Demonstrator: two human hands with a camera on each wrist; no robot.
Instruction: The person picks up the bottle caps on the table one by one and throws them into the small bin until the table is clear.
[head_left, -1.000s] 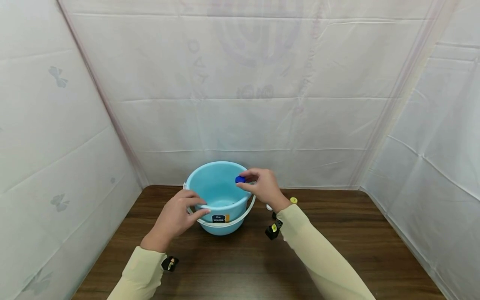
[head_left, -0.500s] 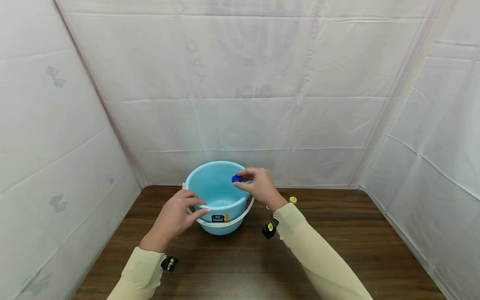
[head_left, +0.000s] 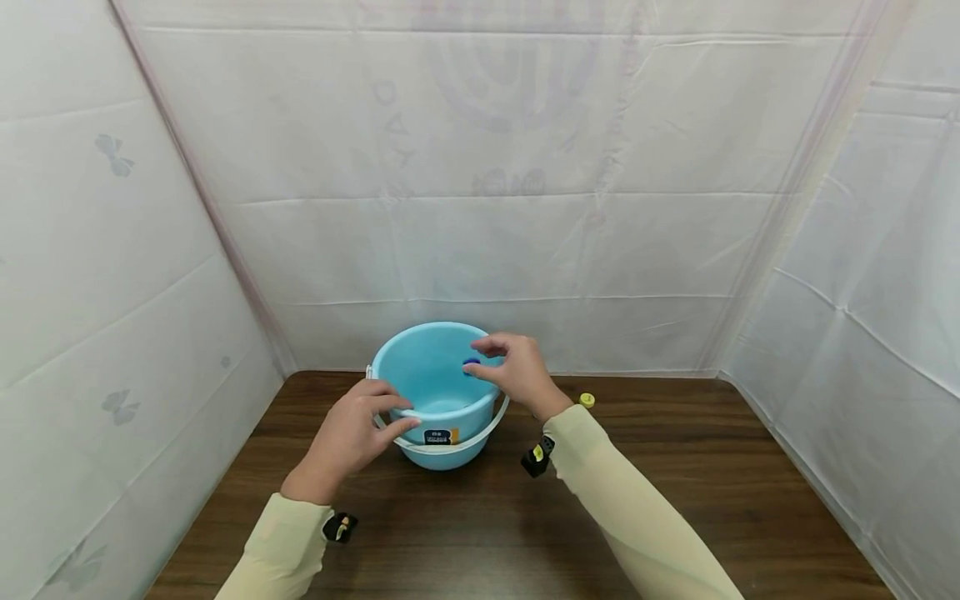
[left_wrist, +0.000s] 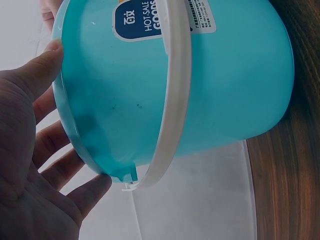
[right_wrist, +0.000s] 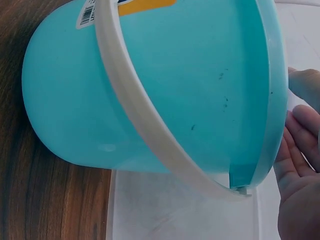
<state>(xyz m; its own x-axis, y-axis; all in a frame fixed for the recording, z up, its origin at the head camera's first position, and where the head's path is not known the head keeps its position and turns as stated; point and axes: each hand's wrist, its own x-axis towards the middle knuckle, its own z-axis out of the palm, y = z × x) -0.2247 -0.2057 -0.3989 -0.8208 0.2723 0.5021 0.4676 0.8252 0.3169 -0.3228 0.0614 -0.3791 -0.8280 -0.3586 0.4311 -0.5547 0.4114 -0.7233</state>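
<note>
- With our left hand (head_left: pixel 348 433) we grasp the near rim of the light-blue bucket (head_left: pixel 442 462), thumb outside, fingers over the inner side; it stands upright on the bench (head_left: pixel 480 533), its white handle (left_wrist: pixel 179 85) hanging down in front.
- Our right hand (head_left: pixel 521 375) is over the bucket's right side, fingers parted; the blue cap (head_left: pixel 471 362) shows at the fingertips, partly behind the thumb, and we judge it released above the bucket's inside.
- So we take this cap's drop as nearly done, though we cannot see it resting below.
- Left over, as we judge it: the yellow cap (head_left: pixel 587 401), untouched on the bench beyond our right wrist.
</note>
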